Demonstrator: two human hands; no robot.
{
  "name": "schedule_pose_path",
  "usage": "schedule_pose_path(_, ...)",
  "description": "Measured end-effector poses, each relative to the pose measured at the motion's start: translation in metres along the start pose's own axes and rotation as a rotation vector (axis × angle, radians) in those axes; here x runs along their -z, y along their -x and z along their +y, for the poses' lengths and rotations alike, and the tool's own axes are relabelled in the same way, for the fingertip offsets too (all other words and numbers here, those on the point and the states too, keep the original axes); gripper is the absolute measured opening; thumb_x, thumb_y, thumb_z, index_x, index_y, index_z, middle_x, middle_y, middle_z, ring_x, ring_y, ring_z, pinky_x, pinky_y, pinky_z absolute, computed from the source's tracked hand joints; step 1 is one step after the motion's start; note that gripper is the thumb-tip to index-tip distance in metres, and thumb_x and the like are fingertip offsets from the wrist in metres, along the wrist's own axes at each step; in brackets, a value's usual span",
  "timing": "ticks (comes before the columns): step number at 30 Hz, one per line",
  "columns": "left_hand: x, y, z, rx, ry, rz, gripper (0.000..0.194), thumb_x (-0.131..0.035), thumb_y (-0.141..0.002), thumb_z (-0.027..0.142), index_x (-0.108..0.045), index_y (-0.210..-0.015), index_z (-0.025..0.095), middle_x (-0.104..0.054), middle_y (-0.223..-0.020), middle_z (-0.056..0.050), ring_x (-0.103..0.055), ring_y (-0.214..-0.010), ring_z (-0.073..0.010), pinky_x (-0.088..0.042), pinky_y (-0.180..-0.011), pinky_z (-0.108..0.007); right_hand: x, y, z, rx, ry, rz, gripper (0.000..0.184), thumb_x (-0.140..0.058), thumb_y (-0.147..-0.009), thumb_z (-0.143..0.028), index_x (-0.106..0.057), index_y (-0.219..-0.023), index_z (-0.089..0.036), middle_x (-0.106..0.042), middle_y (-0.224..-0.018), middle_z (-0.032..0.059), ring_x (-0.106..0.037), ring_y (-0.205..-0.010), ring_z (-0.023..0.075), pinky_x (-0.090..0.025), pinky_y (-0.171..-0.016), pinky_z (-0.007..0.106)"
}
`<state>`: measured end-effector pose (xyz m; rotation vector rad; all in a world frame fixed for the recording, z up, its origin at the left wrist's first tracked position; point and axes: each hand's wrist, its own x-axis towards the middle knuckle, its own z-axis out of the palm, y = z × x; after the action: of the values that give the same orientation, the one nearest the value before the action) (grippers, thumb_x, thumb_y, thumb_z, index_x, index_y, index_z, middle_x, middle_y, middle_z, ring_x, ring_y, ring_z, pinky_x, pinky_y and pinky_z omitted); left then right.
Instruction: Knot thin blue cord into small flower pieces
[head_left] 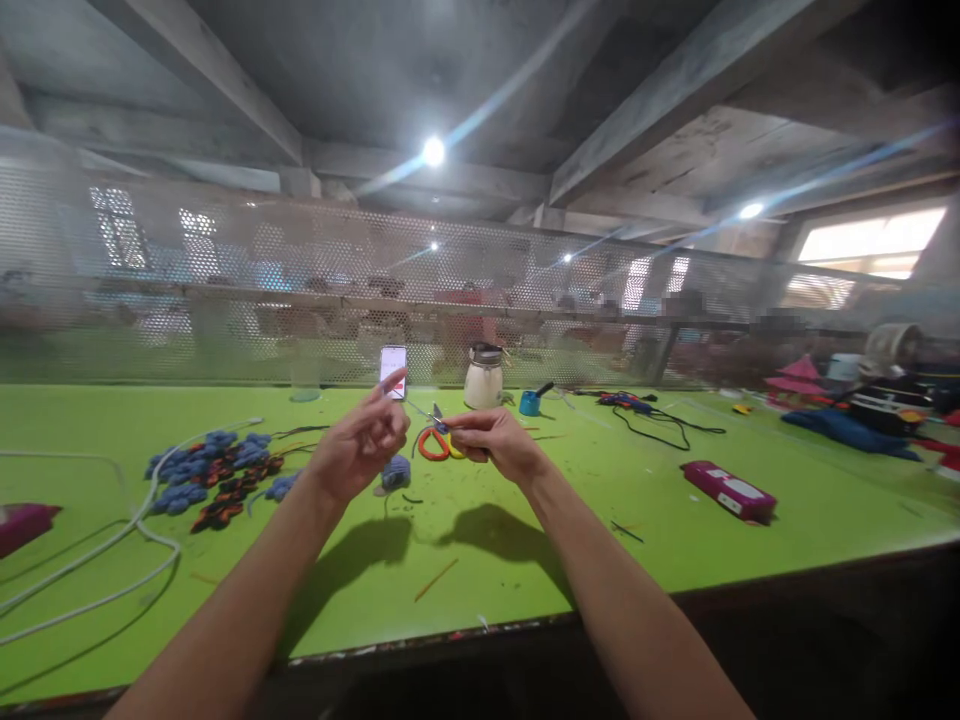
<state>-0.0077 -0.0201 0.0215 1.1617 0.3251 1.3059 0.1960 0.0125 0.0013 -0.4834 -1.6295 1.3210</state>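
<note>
The right hand (495, 442) stands above the middle of the green bench (525, 585), its fingers pinched closed on a thin tool (442, 419) that points left toward the other hand. Just to its left, the left hand (364, 440) holds its index finger out toward the far right with the remaining fingers curled in; whether they grip a strand, I cannot tell. The two hands are apart, the tool between them but close to the right fingers. Beyond and between the hands lies an orange loop (433, 445), and a blue yarn ball (396, 472) sits near the left hand. Farther back stand a lit phone (393, 372), a pale jug (484, 382) and a small blue pot (529, 403). On the left, blue crocheted pieces (176, 468) are heaped beside black-and-orange pieces (221, 508), with a white cable (154, 490) running past them. On the right lie a black cord (679, 421) and, nearer, a purple box (730, 490).
</note>
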Motion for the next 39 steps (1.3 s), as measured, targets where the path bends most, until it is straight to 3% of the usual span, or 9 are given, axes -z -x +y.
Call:
schedule_pose_path(2, -0.002, -0.001, -0.006, 0.04, -0.112, 0.067, 0.054, -0.064, -0.07, 0.012, -0.052, -0.122, 0.024, -0.055, -0.068, 0.003, -0.046, -0.054, -0.0047, -0.037, -0.05, -0.015, -0.002, 0.001, -0.003, 0.006, 0.029, -0.018, 0.028, -0.072, -0.066, -0.023, -0.072, -0.093, -0.015, -0.051, -0.051, -0.002, -0.034, -0.044, 0.0044, -0.02, -0.043, 0.022)
schedule_pose_path(4, -0.003, -0.002, -0.01, 0.052, -0.199, 0.121, 0.064, -0.065, -0.068, 0.01, -0.047, -0.128, 0.024, -0.058, -0.075, 0.002, -0.052, -0.062, -0.0062, -0.042, -0.058, -0.016, -0.003, 0.002, -0.004, 0.012, 0.048, -0.031, 0.028, -0.072, -0.066, -0.024, -0.072, -0.093, -0.015, -0.049, -0.049, -0.0029, -0.033, -0.044, 0.0045, -0.02, -0.043, 0.022)
schedule_pose_path(9, -0.002, -0.004, -0.009, 0.016, -0.244, 0.106, 0.067, -0.062, -0.07, 0.013, -0.042, -0.133, 0.022, -0.065, -0.094, -0.006, -0.06, -0.085, -0.0136, -0.047, -0.076, -0.024, -0.002, 0.001, -0.002, 0.007, 0.092, -0.048, 0.029, -0.071, -0.066, -0.025, -0.072, -0.094, -0.015, -0.047, -0.048, -0.0039, -0.03, -0.043, 0.0044, -0.019, -0.043, 0.023)
schedule_pose_path(13, -0.003, -0.003, -0.007, 0.026, -0.224, 0.032, 0.075, -0.06, -0.069, 0.009, -0.034, -0.138, 0.022, -0.067, -0.095, -0.008, -0.062, -0.089, -0.0177, -0.046, -0.083, -0.033, -0.001, -0.001, 0.002, 0.01, 0.147, -0.036, 0.031, -0.071, -0.066, -0.026, -0.071, -0.095, -0.014, -0.048, -0.049, -0.0037, -0.031, -0.042, 0.0042, -0.019, -0.042, 0.022)
schedule_pose_path(18, -0.004, -0.005, -0.015, -0.02, -0.374, 0.047, 0.093, -0.073, -0.062, 0.011, -0.026, -0.141, 0.023, -0.066, -0.076, -0.002, -0.061, -0.071, -0.0138, -0.046, -0.07, -0.027, -0.004, -0.004, 0.007, 0.014, 0.187, -0.01, 0.03, -0.069, -0.067, -0.024, -0.071, -0.095, -0.014, -0.046, -0.045, -0.005, -0.031, -0.041, 0.0042, -0.021, -0.041, 0.021)
schedule_pose_path(24, 0.002, -0.008, -0.021, -0.085, -0.596, 0.134, 0.094, -0.077, -0.057, 0.015, -0.031, -0.139, 0.017, -0.064, -0.065, 0.0, -0.058, -0.062, -0.0135, -0.044, -0.063, -0.027, -0.013, -0.003, 0.008, 0.001, 0.206, 0.019, 0.028, -0.067, -0.068, -0.024, -0.072, -0.094, -0.014, -0.046, -0.044, -0.0048, -0.03, -0.04, 0.0042, -0.022, -0.04, 0.021)
schedule_pose_path(32, 0.001, -0.009, -0.021, -0.109, -0.55, 0.19, 0.093, -0.077, -0.052, 0.012, -0.037, -0.136, 0.012, -0.061, -0.057, 0.002, -0.055, -0.057, -0.0122, -0.042, -0.061, -0.026, -0.016, -0.005, 0.011, -0.03, 0.12, 0.06, 0.03, -0.07, -0.064, -0.025, -0.072, -0.092, -0.013, -0.047, -0.044, -0.0042, -0.03, -0.04, 0.0042, -0.018, -0.04, 0.022)
schedule_pose_path(39, 0.002, -0.008, -0.02, -0.029, -0.625, 0.208, 0.085, -0.077, -0.053, 0.014, -0.043, -0.131, 0.008, -0.059, -0.054, 0.002, -0.051, -0.052, -0.0115, -0.038, -0.053, -0.025, -0.016, -0.007, 0.014, -0.096, 0.011, 0.15, 0.031, -0.071, -0.062, -0.023, -0.071, -0.092, -0.012, -0.054, -0.049, -0.002, -0.032, -0.037, 0.0035, -0.015, -0.038, 0.021)
